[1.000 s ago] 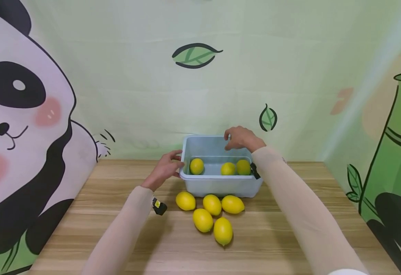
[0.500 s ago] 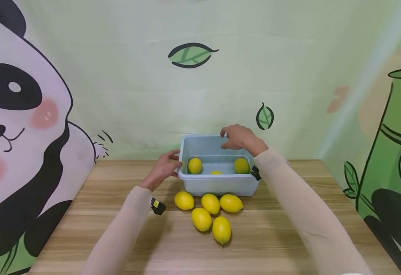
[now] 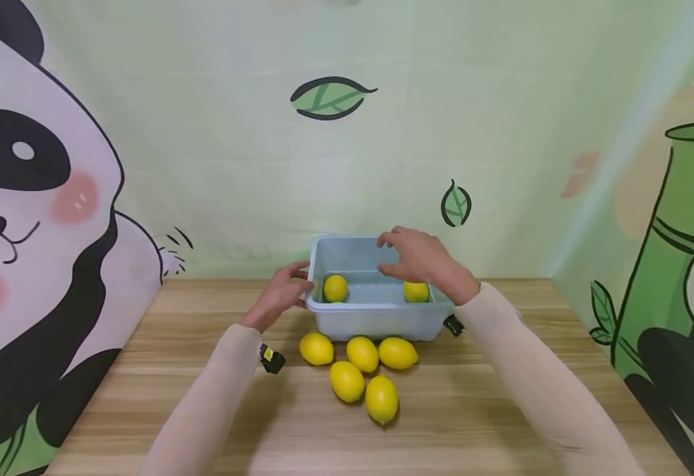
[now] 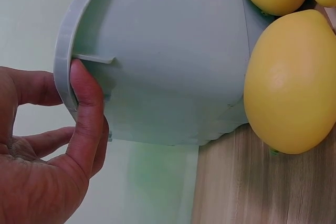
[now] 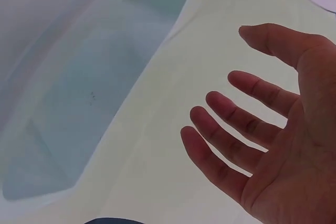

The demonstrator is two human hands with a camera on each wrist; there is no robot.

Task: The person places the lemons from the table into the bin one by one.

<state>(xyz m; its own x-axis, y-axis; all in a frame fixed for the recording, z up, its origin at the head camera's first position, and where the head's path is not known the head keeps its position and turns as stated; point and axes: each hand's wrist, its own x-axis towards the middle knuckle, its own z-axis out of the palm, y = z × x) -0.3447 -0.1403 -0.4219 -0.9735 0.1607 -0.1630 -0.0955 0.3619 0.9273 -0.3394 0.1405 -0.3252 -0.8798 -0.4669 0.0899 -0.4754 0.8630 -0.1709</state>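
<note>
A light blue plastic bin point(image 3: 377, 324) stands on the table. My left hand point(image 3: 278, 295) grips its left rim; the left wrist view shows the thumb and fingers point(image 4: 86, 114) on either side of that rim. Above the bin's right part hovers my right hand point(image 3: 424, 259), holding nothing, its fingers spread and slightly bent in the right wrist view. Inside the bin, one lemon point(image 3: 335, 289) lies at the left and another lemon point(image 3: 416, 292) at the right, partly covered by the right hand. The front wall hides part of the bin's floor.
Several lemons lie on the wooden table point(image 3: 472, 410) just in front of the bin, including a lemon point(image 3: 381, 400) nearest me. Behind the bin hangs a green backdrop point(image 3: 234, 165) with a panda and leaves.
A lemon in the bin has moved left and forward, out of sight behind the front wall. My empty right hand has come slightly lower. The left hand keeps its hold on the rim.
</note>
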